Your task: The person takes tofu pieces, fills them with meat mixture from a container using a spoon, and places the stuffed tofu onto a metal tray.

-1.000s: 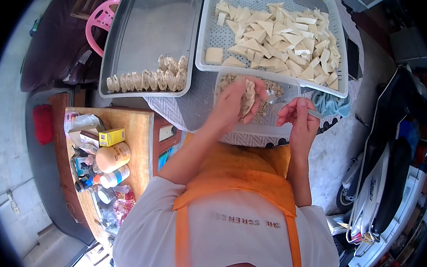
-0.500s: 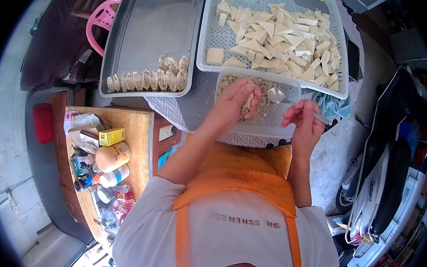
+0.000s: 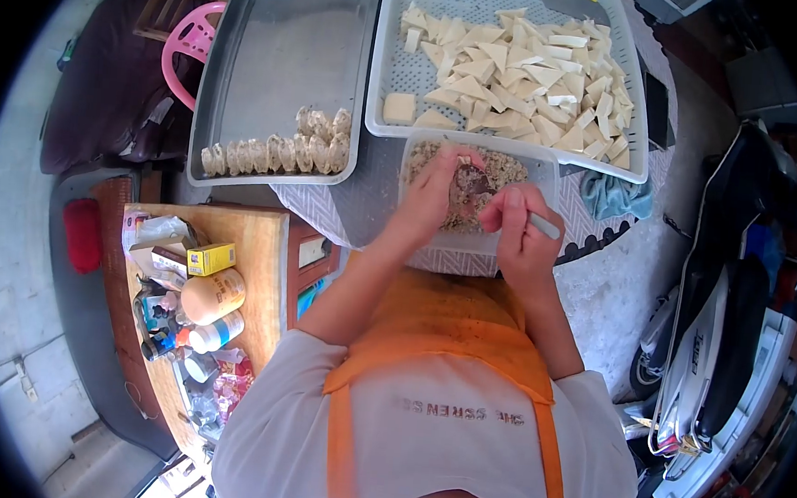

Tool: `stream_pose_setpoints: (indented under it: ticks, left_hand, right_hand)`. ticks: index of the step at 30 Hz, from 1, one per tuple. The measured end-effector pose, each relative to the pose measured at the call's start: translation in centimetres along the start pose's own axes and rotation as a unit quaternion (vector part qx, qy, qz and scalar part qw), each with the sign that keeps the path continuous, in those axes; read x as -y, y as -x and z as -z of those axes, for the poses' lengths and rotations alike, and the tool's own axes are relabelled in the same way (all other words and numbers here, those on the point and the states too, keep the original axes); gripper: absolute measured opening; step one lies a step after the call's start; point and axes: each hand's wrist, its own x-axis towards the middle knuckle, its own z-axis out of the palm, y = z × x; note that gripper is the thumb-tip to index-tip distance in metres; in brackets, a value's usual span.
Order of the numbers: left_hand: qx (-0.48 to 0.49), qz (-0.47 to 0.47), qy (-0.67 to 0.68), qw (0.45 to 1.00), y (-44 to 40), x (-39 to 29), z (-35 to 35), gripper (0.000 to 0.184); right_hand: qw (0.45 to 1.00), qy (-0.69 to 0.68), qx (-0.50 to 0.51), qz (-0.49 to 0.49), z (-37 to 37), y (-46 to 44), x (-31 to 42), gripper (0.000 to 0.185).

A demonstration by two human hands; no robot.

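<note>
My left hand (image 3: 429, 192) is curled over a clear plastic container (image 3: 414, 139) of crumbly brown filling (image 3: 506, 167). It closes on a tofu piece, which the fingers now mostly hide. My right hand (image 3: 526, 228) grips a metal spoon (image 3: 543, 225) by its handle, with the bowl end against the fingers of my left hand. Behind the container, cut tofu pieces (image 3: 541, 75), many of them triangles, are heaped in a white perforated tray (image 3: 390, 66). To the left, a metal tray (image 3: 287, 50) carries stuffed tofu pieces (image 3: 272, 153) lined along its near edge.
A light blue cloth (image 3: 616, 197) lies at the table's right edge. On my left, a wooden cabinet top (image 3: 267, 241) holds bottles, a yellow box (image 3: 211, 258) and other clutter. A pink chair back (image 3: 190, 43) touches the metal tray's far side. A scooter (image 3: 703, 350) stands to the right.
My right hand has moved left and slightly down, bringing the spoon to my left hand. My left hand has shifted a little left and turned, hiding the pale tofu piece that showed before.
</note>
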Motion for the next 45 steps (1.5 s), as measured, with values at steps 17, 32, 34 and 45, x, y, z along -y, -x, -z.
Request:
stream_pose_setpoints:
  ticks: [17,32,34,45]
  left_hand:
    - [0.015,-0.030,0.027,0.999,0.2,-0.8,0.2,0.030]
    - [0.007,-0.004,0.006,1.000,1.2,-1.8,-1.2,0.043]
    - [0.015,-0.007,0.023,1.000,1.0,-1.3,-0.9,0.043]
    - [0.030,-0.005,-0.073,0.997,0.9,-1.0,-0.7,0.026]
  right_hand:
    - [0.985,-0.138,-0.092,-0.041,2.9,-0.1,-2.4,0.026]
    - [0.995,-0.030,-0.053,-0.077,1.8,1.1,-3.8,0.026]
    - [0.995,-0.029,-0.054,-0.073,1.7,1.2,-3.8,0.027]
    - [0.928,-0.334,-0.158,-0.054,3.5,-0.2,-1.2,0.031]
